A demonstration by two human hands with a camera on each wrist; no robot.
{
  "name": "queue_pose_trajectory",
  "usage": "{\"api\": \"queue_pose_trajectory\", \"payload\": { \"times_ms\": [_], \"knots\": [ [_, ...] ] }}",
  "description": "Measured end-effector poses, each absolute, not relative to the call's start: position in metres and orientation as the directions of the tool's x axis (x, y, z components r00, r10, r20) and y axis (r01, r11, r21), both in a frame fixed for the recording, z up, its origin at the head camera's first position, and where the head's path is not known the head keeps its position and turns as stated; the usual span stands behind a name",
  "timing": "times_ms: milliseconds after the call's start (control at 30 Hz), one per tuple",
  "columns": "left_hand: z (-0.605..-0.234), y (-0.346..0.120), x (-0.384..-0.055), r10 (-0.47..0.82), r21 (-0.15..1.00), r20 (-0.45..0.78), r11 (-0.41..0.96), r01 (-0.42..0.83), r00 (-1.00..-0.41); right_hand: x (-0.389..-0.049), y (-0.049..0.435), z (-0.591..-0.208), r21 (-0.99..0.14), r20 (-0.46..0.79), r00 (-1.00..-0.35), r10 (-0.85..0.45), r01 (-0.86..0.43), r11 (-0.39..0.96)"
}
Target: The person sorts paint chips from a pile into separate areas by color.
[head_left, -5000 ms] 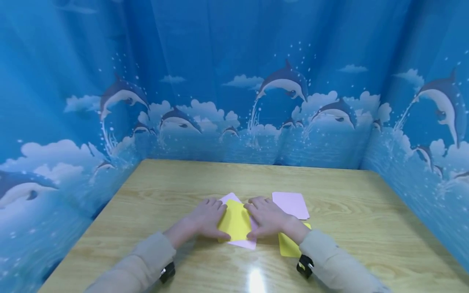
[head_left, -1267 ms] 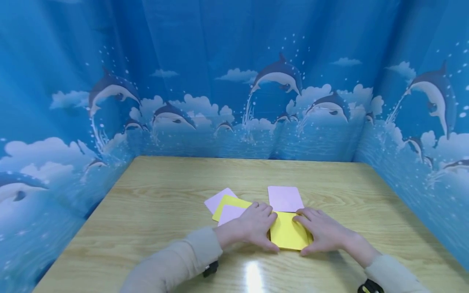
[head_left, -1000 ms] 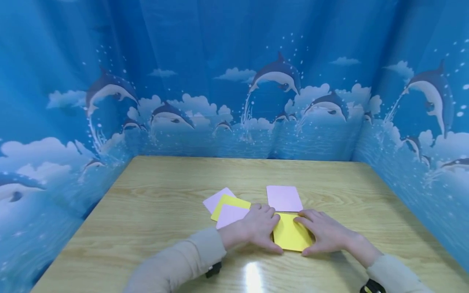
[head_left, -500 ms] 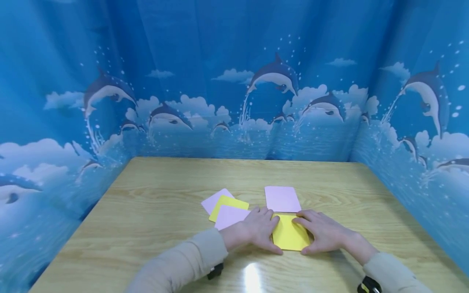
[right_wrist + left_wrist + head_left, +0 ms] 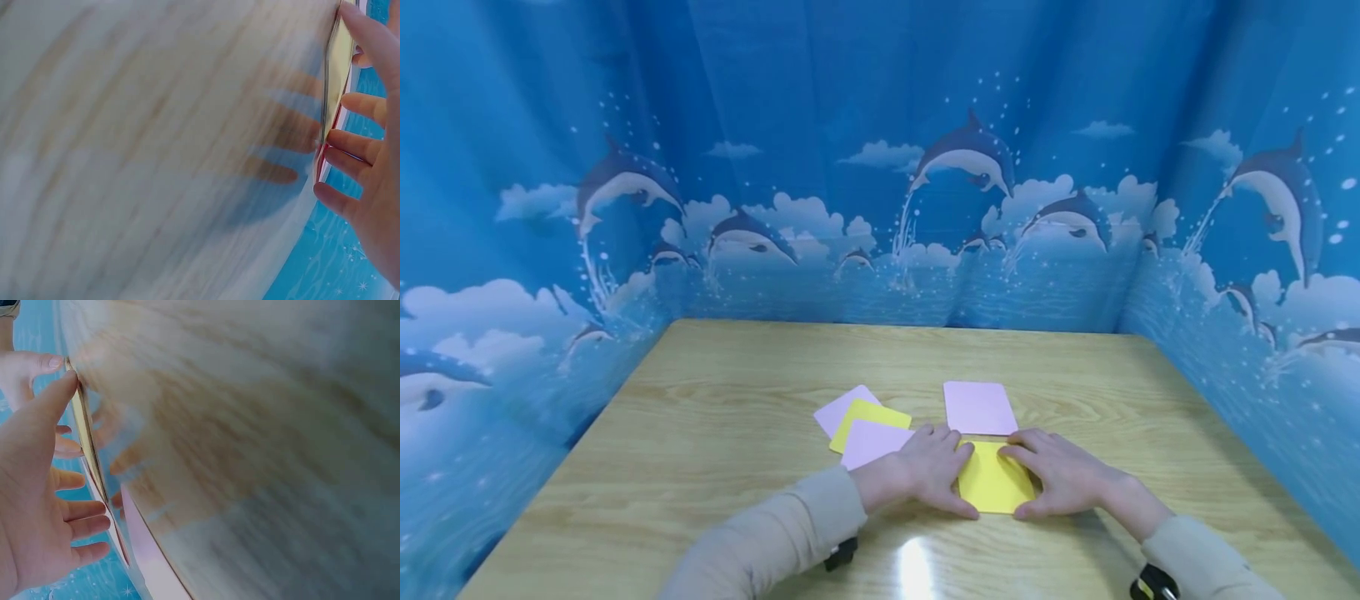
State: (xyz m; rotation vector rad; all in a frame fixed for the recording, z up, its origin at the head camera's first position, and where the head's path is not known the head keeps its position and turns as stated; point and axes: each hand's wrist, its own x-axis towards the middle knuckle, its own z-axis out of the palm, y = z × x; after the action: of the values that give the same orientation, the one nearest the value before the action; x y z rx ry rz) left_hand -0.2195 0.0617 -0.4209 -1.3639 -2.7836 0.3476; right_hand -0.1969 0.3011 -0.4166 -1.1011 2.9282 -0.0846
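Note:
A yellow square card lies flat on the table between my hands. My left hand touches its left side, thumb by the near corner and forefinger by the far one. Opposite it, my right hand frames the right side, fingers spread and fairly straight. In the left wrist view the card stack shows edge-on, with the thumb tip at its near end. The right wrist view has the yellow edge beside my right thumb and fingertips.
A pink square card lies just beyond the yellow one. To the left, a pink card, a yellow card and another pink card overlap in a fan, partly behind my left hand. A dolphin curtain encloses the wooden table.
Five seconds ago both hands held a yellow card over the left pile; now they are at the right yellow stack. Its offset yellow edges have since lined up. Over the last second the hands barely move.

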Motion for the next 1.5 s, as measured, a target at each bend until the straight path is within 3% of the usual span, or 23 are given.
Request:
{"api": "queue_pose_trajectory", "payload": {
  "times_ms": [267, 467, 767, 1033, 1267, 1500],
  "knots": [
    [-0.412, 0.037, -0.221, 0.790, -0.148, -0.025, 0.603, 0.784, -0.612, -0.202, 0.295, -0.413, 0.001, 0.103, -0.724, -0.682, -0.685, 0.728],
    [-0.407, 0.011, -0.223, 0.793, -0.177, 0.034, 0.604, 0.777, -0.609, -0.206, 0.280, -0.408, 0.054, 0.165, -0.712, -0.683, -0.685, 0.727],
    [-0.407, -0.026, -0.228, 0.765, -0.204, 0.082, 0.640, 0.741, -0.638, -0.211, 0.246, -0.405, 0.110, 0.148, -0.722, -0.675, -0.667, 0.737],
    [-0.411, -0.047, -0.228, 0.759, -0.151, 0.058, 0.648, 0.746, -0.648, -0.213, 0.213, -0.409, 0.120, 0.159, -0.732, -0.662, -0.652, 0.749],
    [-0.410, -0.062, -0.229, 0.769, -0.123, 0.045, 0.638, 0.760, -0.638, -0.210, 0.184, -0.412, 0.079, 0.181, -0.668, -0.721, -0.721, 0.688],
    [-0.412, -0.071, -0.234, 0.778, -0.085, 0.007, 0.626, 0.775, -0.628, -0.212, 0.163, -0.414, 0.088, 0.085, -0.682, -0.726, -0.721, 0.687]
  ]
}}
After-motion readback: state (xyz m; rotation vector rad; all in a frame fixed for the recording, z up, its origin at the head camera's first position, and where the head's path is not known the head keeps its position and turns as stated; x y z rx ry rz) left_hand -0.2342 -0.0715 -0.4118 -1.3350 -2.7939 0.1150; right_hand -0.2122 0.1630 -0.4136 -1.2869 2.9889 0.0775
